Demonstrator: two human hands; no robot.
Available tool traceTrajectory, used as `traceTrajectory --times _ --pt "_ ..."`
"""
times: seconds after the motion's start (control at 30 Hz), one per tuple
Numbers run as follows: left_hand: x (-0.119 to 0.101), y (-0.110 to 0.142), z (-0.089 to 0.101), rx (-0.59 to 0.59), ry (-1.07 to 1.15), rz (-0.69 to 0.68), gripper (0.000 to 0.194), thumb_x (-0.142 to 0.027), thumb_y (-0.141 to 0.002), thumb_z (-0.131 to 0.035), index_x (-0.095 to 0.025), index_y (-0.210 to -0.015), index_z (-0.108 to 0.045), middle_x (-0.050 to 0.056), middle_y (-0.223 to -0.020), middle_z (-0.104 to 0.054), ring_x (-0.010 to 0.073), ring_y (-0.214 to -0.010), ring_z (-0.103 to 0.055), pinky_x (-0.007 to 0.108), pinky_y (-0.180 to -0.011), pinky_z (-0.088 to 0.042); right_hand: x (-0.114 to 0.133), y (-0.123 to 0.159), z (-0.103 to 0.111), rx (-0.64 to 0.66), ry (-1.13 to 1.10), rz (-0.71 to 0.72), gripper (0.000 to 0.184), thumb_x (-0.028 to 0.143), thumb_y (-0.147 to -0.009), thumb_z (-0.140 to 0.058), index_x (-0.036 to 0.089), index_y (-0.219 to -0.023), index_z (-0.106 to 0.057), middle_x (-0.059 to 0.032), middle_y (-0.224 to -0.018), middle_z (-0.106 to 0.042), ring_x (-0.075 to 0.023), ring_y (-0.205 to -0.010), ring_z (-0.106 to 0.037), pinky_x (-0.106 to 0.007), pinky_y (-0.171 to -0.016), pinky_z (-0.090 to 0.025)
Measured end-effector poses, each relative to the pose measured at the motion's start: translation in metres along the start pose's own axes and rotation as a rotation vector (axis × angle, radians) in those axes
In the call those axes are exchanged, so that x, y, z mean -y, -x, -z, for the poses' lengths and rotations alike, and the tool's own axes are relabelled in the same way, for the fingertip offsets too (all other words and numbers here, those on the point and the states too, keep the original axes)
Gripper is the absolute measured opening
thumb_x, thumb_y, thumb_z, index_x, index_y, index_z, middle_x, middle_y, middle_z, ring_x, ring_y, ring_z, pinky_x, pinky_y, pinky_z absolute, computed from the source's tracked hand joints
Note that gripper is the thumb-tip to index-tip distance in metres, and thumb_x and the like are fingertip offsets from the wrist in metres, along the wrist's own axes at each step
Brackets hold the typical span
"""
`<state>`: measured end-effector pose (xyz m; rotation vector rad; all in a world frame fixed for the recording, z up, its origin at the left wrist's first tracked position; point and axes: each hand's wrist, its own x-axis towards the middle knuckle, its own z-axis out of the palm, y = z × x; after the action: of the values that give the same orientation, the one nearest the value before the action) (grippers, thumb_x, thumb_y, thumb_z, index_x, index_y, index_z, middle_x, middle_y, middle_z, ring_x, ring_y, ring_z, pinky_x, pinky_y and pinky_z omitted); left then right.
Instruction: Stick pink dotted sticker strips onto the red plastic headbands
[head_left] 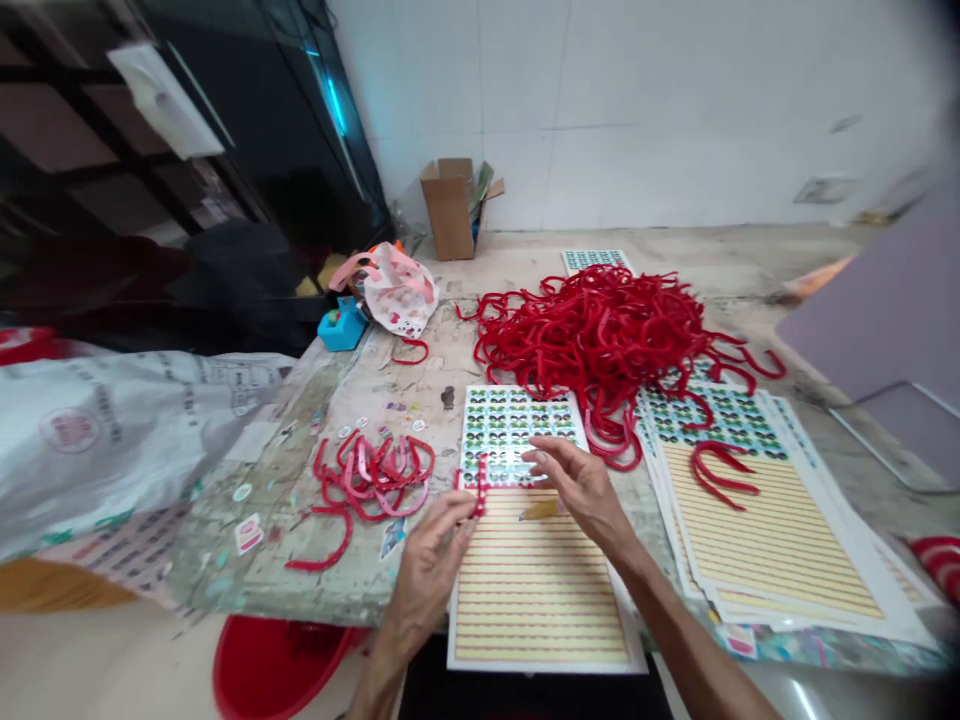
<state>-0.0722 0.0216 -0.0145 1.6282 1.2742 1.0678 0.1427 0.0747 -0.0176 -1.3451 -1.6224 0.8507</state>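
Note:
My left hand (435, 555) pinches a red plastic headband (480, 485) upright over a sticker sheet (525, 560) lying at the table's front edge. My right hand (577, 485) rests on the same sheet, fingers bent and reaching toward the rows of small round stickers (510, 425) at its top. I cannot make out whether the fingertips hold a sticker. A small heap of red headbands (375, 475) lies to the left of the sheet. A large tangled pile of red headbands (607, 330) sits behind it.
A stack of sticker sheets (780, 520) with loose headbands lies on the right. Also in view are a cardboard box (450, 205) by the wall, a plastic bag (397, 285), a blue item (341, 325), a white sack (112, 430) and a red basin (270, 665) under the table edge.

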Motion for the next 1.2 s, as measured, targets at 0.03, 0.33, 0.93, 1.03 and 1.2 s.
traceTrajectory --times 0.03,0.33,0.93,1.03,1.2 --pt "0.008 -0.003 0.005 -0.024 -0.118 -0.066 0.019 -0.021 -0.086 -0.049 -0.018 -0.098 -0.064 0.01 -0.108 -0.057 0.0227 -0.104 -0.053 0.036 -0.091 -0.041 -0.011 0.001 0.009 -0.074 0.151 0.031 0.028 0.033 -0.093 -0.04 0.017 -0.107 -0.058 -0.0085 -0.096 -0.068 -0.0186 -0.081 -0.065 -0.032 -0.066 -0.056" --pt "0.09 -0.028 0.049 -0.176 -0.896 -0.255 0.024 -0.014 -0.085 -0.037 -0.016 -0.088 -0.06 0.011 -0.096 -0.054 0.0253 -0.091 -0.052 0.042 -0.081 -0.045 -0.074 0.0 0.087 -0.102 0.716 0.093 0.021 0.012 -0.082 -0.048 0.018 -0.076 -0.066 -0.0126 -0.087 -0.059 -0.0274 -0.088 -0.05 -0.04 -0.079 -0.042" --pt "0.064 -0.033 0.052 -0.431 -0.734 -0.293 0.026 -0.022 -0.086 -0.044 -0.014 -0.108 -0.056 0.014 -0.108 -0.053 0.0273 -0.104 -0.051 0.046 -0.092 -0.042 -0.061 -0.009 0.084 -0.26 0.684 0.108 0.017 0.024 -0.084 -0.044 0.015 -0.085 -0.059 -0.0123 -0.082 -0.062 -0.0283 -0.086 -0.05 -0.043 -0.082 -0.032" --pt "0.036 -0.03 0.035 -0.439 -0.506 -0.227 0.023 -0.024 -0.086 -0.048 -0.014 -0.101 -0.062 0.013 -0.102 -0.058 0.0246 -0.098 -0.055 0.042 -0.091 -0.043 -0.033 -0.013 0.092 -0.217 0.526 0.128 0.021 0.031 -0.088 -0.038 0.018 -0.09 -0.054 -0.0083 -0.083 -0.059 -0.0235 -0.081 -0.052 -0.038 -0.078 -0.04" --pt "-0.017 -0.026 -0.004 -0.075 0.327 0.25 0.029 -0.034 -0.085 -0.052 -0.015 -0.103 -0.065 0.008 -0.089 -0.066 0.0183 -0.083 -0.06 0.035 -0.084 -0.045 0.005 -0.01 0.069 0.253 -0.428 -0.008 0.017 0.036 -0.086 -0.044 0.021 -0.084 -0.053 -0.0014 -0.076 -0.051 -0.0186 -0.072 -0.052 -0.034 -0.071 -0.044"
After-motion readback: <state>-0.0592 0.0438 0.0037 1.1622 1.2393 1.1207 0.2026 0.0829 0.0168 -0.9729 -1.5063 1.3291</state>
